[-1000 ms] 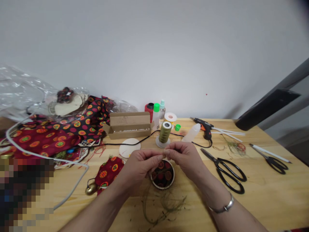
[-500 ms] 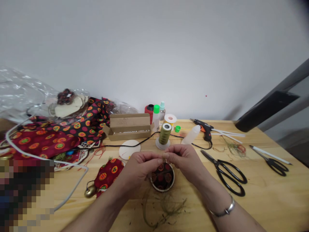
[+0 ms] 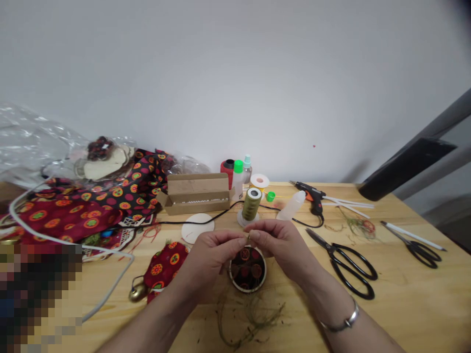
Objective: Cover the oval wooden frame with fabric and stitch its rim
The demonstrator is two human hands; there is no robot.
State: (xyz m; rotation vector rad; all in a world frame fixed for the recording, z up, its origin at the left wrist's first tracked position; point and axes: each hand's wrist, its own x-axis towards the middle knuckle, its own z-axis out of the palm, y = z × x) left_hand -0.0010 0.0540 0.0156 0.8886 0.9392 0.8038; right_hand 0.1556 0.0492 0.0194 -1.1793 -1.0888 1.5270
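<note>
My left hand (image 3: 218, 251) and my right hand (image 3: 276, 244) meet fingertip to fingertip, both in a pinch. Whatever lies between the fingertips is too small to make out. Just below them is a round, dark patterned fabric piece (image 3: 247, 269) with a pale rim, its upper edge partly hidden by the fingers. Loose greenish threads (image 3: 253, 318) lie tangled on the table in front of it. Behind the hands stands an olive thread spool (image 3: 251, 205). Left of my left hand lies red patterned fabric (image 3: 165, 264) with a brass bell (image 3: 138, 290) beside it.
Large black-handled scissors (image 3: 346, 264) lie to the right, with smaller scissors (image 3: 417, 249) farther right. At the back are a glue gun (image 3: 311, 195), a tilted translucent bottle (image 3: 292, 206), a green-capped bottle (image 3: 238, 180) and an open cardboard box (image 3: 198, 200). Patterned cloth (image 3: 73, 208) is heaped at left.
My fingertips have shifted slightly, the right ones a little to the left and closer over the left ones. The table items have not moved.
</note>
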